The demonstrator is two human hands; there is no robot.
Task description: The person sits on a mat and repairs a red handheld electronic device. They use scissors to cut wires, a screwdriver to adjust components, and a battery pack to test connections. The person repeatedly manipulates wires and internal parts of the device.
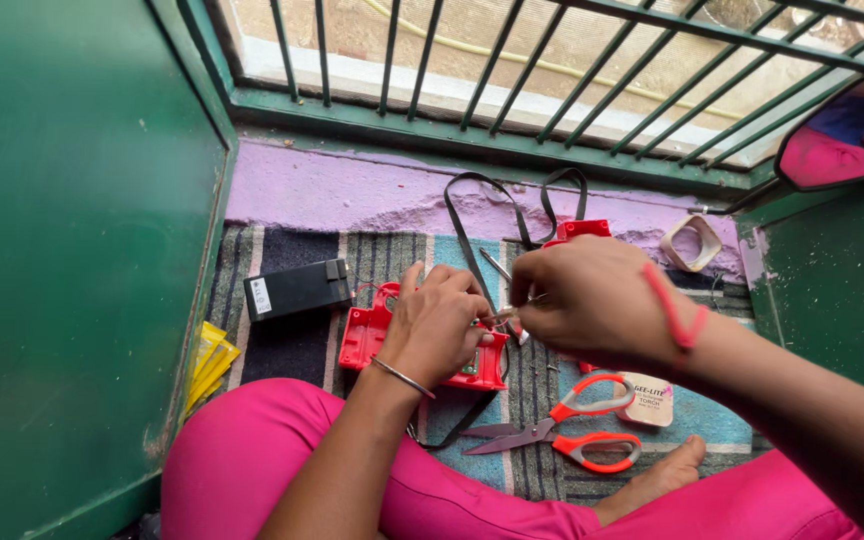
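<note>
Both hands [512, 315] pinch thin wires (tiny) above red casing [372, 340].

I'm seeing bright pink trousers [252, 460], a thin metal bangle [402, 377] on my left wrist, pink band [674, 312] on my right, bare arms.

Illumination: diffuse daylight enters through the green barred metal window grille [552, 70] at the top. Brightness even, colours saturated. Ground beyond the bars slightly overexposed. Shadows soft, faint beneath the hands [512, 315] on the striped woven rug [392, 255]. Focus sharp at centre. Wide-angle bending visible at frame edges; no motion blur noted.
</note>
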